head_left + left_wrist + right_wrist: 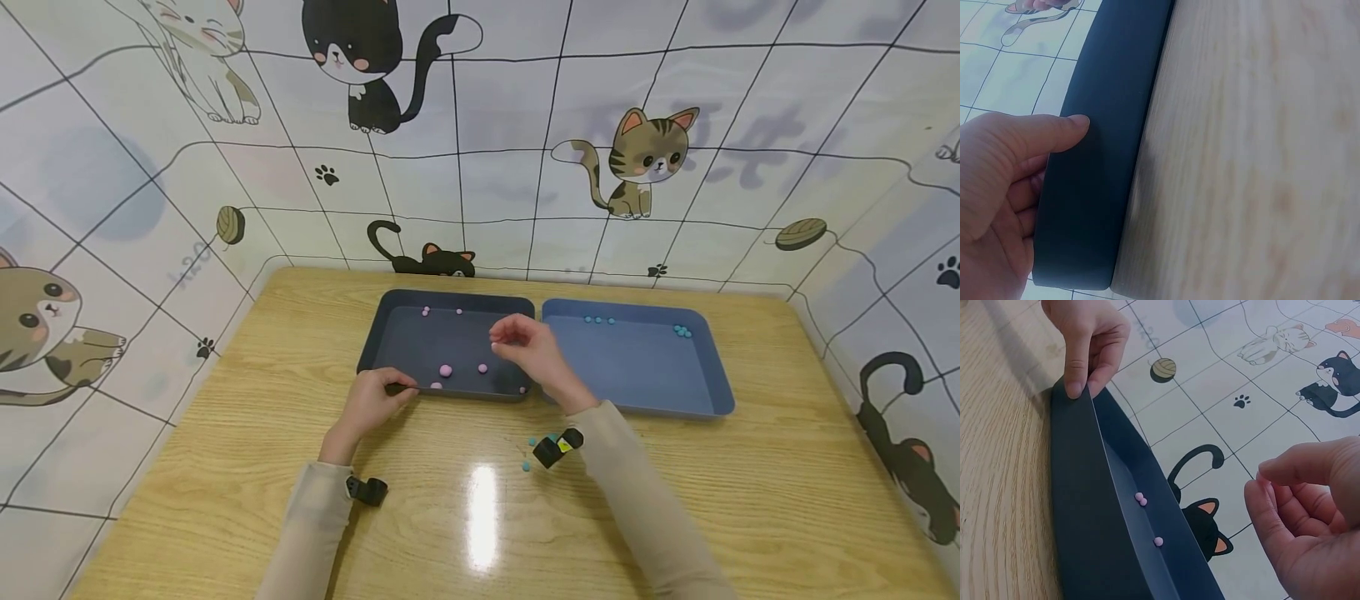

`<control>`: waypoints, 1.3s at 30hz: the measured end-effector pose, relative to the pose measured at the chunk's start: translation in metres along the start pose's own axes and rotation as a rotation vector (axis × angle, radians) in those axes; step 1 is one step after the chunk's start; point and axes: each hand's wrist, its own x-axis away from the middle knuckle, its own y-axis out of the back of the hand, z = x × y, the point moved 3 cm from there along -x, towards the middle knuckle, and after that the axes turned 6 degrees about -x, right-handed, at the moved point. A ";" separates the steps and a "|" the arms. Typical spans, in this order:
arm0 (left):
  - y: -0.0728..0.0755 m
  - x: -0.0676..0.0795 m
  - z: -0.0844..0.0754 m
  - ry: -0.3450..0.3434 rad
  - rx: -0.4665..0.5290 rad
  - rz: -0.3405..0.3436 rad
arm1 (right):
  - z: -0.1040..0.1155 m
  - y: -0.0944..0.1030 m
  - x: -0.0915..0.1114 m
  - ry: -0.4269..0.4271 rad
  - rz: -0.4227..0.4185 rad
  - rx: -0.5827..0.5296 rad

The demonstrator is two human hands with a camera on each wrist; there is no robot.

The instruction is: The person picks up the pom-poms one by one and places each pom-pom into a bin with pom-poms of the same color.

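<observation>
My left hand point(372, 402) grips the near wall of a dark navy tray point(442, 303) by its left corner. In the left wrist view the thumb point(1072, 128) lies on the outer face, with the other fingers curled behind the wall. Over the right part of this tray hangs my right hand point(531, 348), thumb and forefinger pinched together. A small bit of pink shows between those fingertips in the right wrist view, seemingly a little pink ball point(1262, 480), mostly hidden. Several pink balls of different sizes lie in the tray, the biggest point(446, 371) near the front wall.
Against the dark tray's right side stands a blue tray point(630, 375). It holds several teal balls, some in a row point(598, 320), others clustered point(682, 331) at the back right. More teal balls point(527, 467) lie on the wooden table point(420, 517) by my right wrist. Cat-print sheeting surrounds the table.
</observation>
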 end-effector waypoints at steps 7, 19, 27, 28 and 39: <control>0.000 0.000 0.000 0.000 -0.002 -0.003 | -0.023 -0.003 -0.014 -0.005 -0.013 -0.030; 0.000 0.000 0.001 -0.006 -0.010 -0.002 | -0.026 -0.010 -0.025 -0.042 -0.065 -0.076; 0.000 0.000 0.000 0.002 -0.011 0.005 | -0.032 -0.011 -0.030 -0.065 -0.092 -0.117; -0.001 -0.001 0.000 0.002 -0.010 0.005 | -0.032 -0.012 -0.030 -0.069 -0.093 -0.120; 0.000 -0.001 0.001 0.003 -0.006 0.002 | -0.039 -0.017 -0.038 -0.087 -0.105 -0.130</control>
